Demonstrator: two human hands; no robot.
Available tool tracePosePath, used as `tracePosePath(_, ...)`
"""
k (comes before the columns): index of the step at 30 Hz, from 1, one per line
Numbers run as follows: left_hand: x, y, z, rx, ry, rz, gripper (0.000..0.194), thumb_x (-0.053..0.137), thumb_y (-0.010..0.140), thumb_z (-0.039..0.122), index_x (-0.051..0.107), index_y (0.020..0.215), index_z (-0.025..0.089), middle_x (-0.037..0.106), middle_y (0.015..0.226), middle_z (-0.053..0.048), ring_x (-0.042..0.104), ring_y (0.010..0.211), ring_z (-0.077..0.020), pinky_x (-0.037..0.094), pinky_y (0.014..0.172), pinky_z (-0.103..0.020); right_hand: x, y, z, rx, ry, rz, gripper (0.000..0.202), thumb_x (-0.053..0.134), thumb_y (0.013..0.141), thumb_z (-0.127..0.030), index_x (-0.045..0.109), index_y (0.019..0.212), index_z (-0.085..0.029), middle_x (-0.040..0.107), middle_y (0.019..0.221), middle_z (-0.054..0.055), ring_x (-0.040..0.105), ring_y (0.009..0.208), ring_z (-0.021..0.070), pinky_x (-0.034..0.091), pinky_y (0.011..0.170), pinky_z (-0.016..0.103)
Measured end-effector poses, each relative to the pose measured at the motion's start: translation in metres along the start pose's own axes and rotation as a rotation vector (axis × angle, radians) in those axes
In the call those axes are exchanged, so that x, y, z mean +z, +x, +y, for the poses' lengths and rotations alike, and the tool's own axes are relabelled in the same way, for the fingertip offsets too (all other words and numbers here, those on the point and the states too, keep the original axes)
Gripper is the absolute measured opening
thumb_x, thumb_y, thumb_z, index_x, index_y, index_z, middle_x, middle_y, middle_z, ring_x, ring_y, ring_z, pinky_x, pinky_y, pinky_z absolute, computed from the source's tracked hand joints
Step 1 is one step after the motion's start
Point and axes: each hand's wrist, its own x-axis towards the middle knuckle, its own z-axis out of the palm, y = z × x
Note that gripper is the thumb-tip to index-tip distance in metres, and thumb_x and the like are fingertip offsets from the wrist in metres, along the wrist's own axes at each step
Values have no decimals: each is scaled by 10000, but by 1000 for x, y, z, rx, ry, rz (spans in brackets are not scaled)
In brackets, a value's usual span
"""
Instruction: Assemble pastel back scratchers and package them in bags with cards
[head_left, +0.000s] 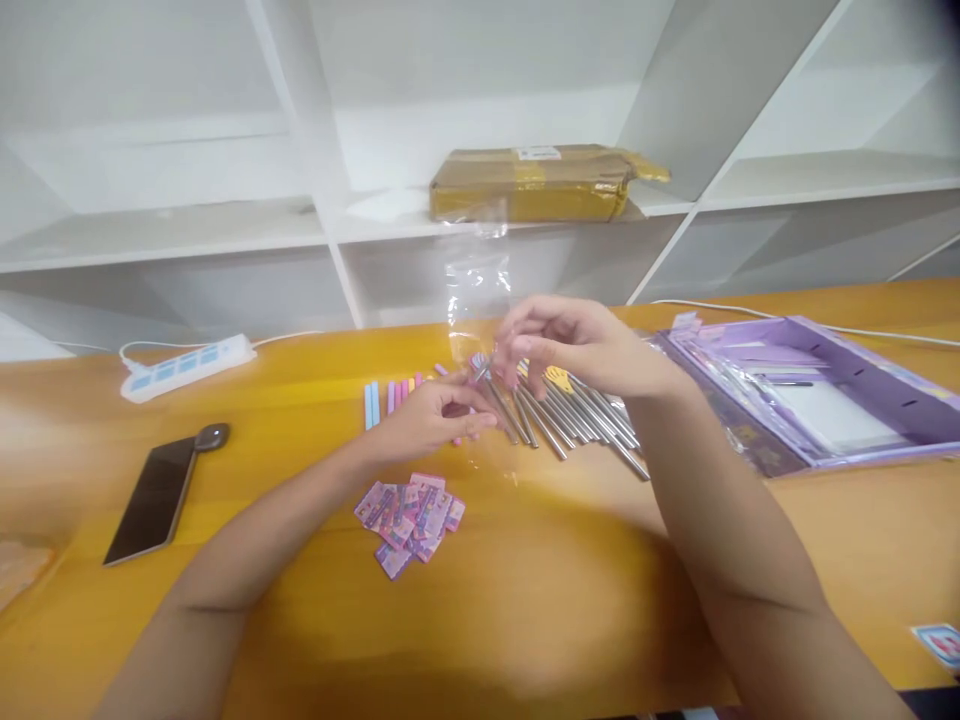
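Note:
A tall, clear plastic bag [478, 290] stands up between my hands, its top end rising in front of the shelf. My left hand [420, 420] closes on the bag's left side, thumb and fingers curved. From the right, my right hand [581, 345] reaches over with bent fingers closed at the bag's other side; blur hides the exact contact. A small striped piece shows at the fingertips. Behind and beneath the right hand lie several silver sticks [600, 415], with a yellow striped piece [556, 377] among them. Pastel sticks [373, 403] lie behind my left hand.
Pink and purple printed pieces [412, 520] lie piled in front. An open purple box [806, 460] holding packets stands at right. A tablet [154, 500], a mouse [212, 437] and a power strip [189, 368] lie left. A taped carton [529, 185] sits on the shelf.

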Motion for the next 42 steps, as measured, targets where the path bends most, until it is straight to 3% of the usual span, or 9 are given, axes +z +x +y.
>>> tracePosePath(3,0,1,-3,60,-24,67,308,755,995,514,832,920,226,756,842,-72,696,859,-195,598,765,-333,-16,-4,3,221,-117,-369,481,587,1101,-610,726,986,-164,759,874,57,686,687,98,535,562,205)
tracePosePath(5,0,1,-1,116,24,95,297,747,1008,486,828,854,246,749,786,-74,701,973,-220,612,822,-335,-20,-1,10,293,-187,-456,477,580,1101,-613,752,1068,-169,773,928,58,685,718,100,535,602,214)
tracePosePath(10,6,1,0,105,124,190,283,765,982,498,846,866,252,744,816,-67,695,866,-210,601,726,-324,-4,21,37,86,-90,-193,424,634,1082,-543,734,1281,-181,771,1043,50,680,844,119,538,734,251)
tracePosePath(17,6,4,-8,111,153,264,226,791,965,465,874,930,257,767,998,-83,718,946,-204,616,931,-392,10,35,51,-49,110,101,373,777,982,-549,726,994,-180,719,1002,44,663,923,142,562,893,307)
tracePosePath(22,-20,5,-1,220,26,517,218,834,936,456,881,939,243,771,1232,-109,710,1236,-248,606,1032,-373,-11,30,34,-278,212,573,335,807,942,-562,719,1053,-258,662,988,31,662,935,157,605,943,351)
tracePosePath(25,-38,0,8,312,-95,701,216,871,912,433,854,973,226,797,1181,-89,742,1133,-215,626,958,-319,-18,9,4,-362,135,688,287,805,970,-469,762,1155,-254,602,870,9,576,710,114,565,678,295)
tracePosePath(29,-56,-10,25,404,-182,786,268,924,874,409,816,1032,221,808,1109,-63,745,873,-147,641,794,-269,-10,-30,-36,-300,-197,510,223,679,1081,-408,790,1125,-218,572,753,-9,371,505,67,256,412,263)
tracePosePath(34,-66,-20,43,451,-221,844,333,960,843,432,778,987,195,816,990,-70,778,851,-168,645,697,-263,9,-47,-55,-319,-785,130,248,557,1140,-324,703,965,-226,626,748,-19,567,647,79,421,594,237)
tracePosePath(42,-67,-28,54,446,-264,882,370,1000,783,447,740,892,207,794,885,-24,775,822,-155,638,625,-225,18,-24,-34,-215,-736,-48,309,467,1160,-382,725,1054,-249,716,885,23,624,749,151,448,694,296)
